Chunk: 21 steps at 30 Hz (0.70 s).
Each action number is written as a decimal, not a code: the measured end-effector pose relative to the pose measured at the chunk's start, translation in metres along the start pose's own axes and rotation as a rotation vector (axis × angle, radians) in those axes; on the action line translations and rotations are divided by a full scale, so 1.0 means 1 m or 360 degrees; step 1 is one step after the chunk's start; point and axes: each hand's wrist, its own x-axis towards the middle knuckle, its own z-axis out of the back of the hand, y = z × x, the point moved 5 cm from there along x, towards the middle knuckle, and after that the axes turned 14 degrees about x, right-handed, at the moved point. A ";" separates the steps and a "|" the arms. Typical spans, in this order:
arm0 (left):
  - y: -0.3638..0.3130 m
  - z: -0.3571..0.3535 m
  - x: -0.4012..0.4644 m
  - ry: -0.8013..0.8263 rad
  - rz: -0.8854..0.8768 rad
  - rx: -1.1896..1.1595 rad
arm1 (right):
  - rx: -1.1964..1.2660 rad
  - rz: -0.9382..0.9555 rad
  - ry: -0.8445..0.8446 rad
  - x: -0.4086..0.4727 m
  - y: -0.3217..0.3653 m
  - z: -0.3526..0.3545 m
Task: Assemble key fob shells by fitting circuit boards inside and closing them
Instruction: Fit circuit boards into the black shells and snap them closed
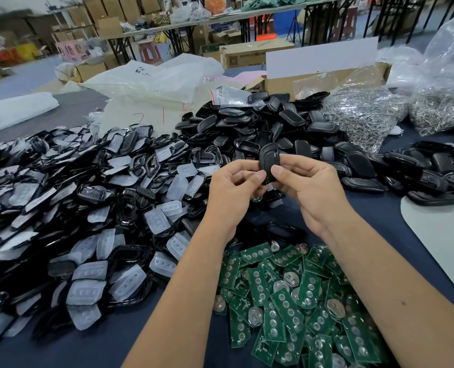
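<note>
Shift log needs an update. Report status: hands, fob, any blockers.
Left hand and right hand both pinch one black key fob shell, raised above the piles. Circuit boards heaped below. Nothing in the way.

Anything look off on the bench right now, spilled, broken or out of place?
Nothing stands out. Both hands, left and right, pinch one black key fob above the table. The circuit boards, front shells and back covers lie in loose but separate heaps.

left hand (232, 185): raised, fingers curled, pinching | right hand (309, 187): raised, thumb and fingers pinching
</note>
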 end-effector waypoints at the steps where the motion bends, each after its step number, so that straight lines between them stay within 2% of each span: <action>1: 0.001 0.000 0.000 0.0004 0.0001 0.0025 | -0.0014 -0.0008 -0.0008 0.000 0.000 0.001; 6: -0.001 -0.002 -0.001 0.0074 -0.0018 0.0107 | -0.0034 -0.0055 -0.0028 0.002 0.001 0.004; 10: -0.001 -0.003 0.000 0.0105 0.0015 0.0026 | 0.0066 -0.0087 0.0026 0.002 0.002 0.004; 16: -0.002 0.000 0.001 -0.0018 0.0006 0.0113 | -0.0064 -0.0002 -0.0023 0.003 0.004 0.005; 21: -0.002 0.000 0.001 -0.0099 -0.0023 0.0190 | -0.0211 0.0083 0.0042 0.004 0.004 0.004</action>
